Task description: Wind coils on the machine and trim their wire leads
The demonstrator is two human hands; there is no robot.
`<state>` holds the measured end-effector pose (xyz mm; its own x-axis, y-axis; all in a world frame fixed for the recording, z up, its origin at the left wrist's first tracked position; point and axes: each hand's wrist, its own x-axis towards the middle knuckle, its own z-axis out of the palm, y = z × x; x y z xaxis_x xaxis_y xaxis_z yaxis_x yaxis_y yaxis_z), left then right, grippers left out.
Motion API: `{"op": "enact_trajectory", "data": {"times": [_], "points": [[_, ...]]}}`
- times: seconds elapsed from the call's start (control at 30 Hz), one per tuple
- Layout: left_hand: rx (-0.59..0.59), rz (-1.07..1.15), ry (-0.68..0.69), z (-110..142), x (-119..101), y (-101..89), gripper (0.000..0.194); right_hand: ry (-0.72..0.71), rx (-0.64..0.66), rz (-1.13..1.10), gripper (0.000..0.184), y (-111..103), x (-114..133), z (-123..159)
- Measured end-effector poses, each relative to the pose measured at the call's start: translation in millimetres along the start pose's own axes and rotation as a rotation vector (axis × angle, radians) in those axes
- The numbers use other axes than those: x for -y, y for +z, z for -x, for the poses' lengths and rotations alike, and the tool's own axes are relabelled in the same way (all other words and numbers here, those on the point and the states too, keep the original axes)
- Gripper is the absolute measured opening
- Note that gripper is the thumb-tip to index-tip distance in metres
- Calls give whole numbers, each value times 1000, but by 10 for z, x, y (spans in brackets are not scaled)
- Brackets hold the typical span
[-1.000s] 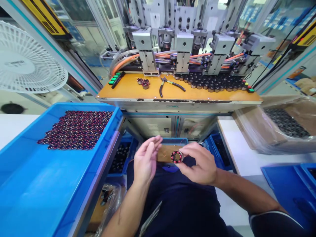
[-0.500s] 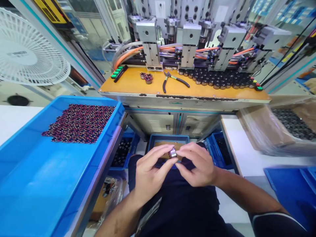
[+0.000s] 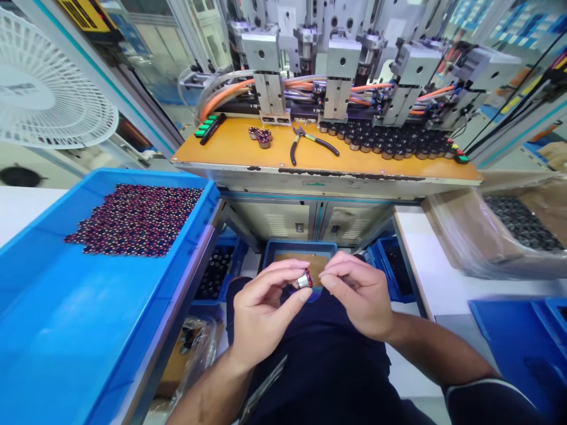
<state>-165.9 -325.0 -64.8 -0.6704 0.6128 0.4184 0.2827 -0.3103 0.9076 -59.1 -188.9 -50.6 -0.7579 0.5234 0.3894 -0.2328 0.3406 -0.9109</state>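
A small, silver-walled ring part wound in red and black sits between the thumb and fingers of a worker's left hand, gripped by its metal side, apparently to leave the wound face clear toward the right. Just beside that face, the right hand brings thumb and forefinger together; whether a fine strand is pinched there cannot be told. Below and beyond the hands lies a shallow blue tray, perhaps placed to catch scraps. On the orange-yellow bench ahead, black-and-yellow-handled pliers rest splayed, seemingly for easy reach, between a few red-and-black wound parts and rows of dark, metal-based cylinders. At left, a large blue plastic bin holds tightly packed wound pieces, likely ranked to save space.
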Motion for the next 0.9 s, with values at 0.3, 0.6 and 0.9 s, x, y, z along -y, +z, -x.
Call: {"op": "enact_trajectory", "data": {"times": [0.3, 0.6, 0.9], "points": [[52, -312, 187, -24, -30, -68, 37, -730, 170, 687, 20, -481, 177, -243], [108, -316, 217, -35, -98, -105, 38, -459, 495, 596, 31, -241, 265, -416], [25, -337, 221, -104, -158, -136, 22, -124, 396, 389, 17, -208, 245, -658]]}}
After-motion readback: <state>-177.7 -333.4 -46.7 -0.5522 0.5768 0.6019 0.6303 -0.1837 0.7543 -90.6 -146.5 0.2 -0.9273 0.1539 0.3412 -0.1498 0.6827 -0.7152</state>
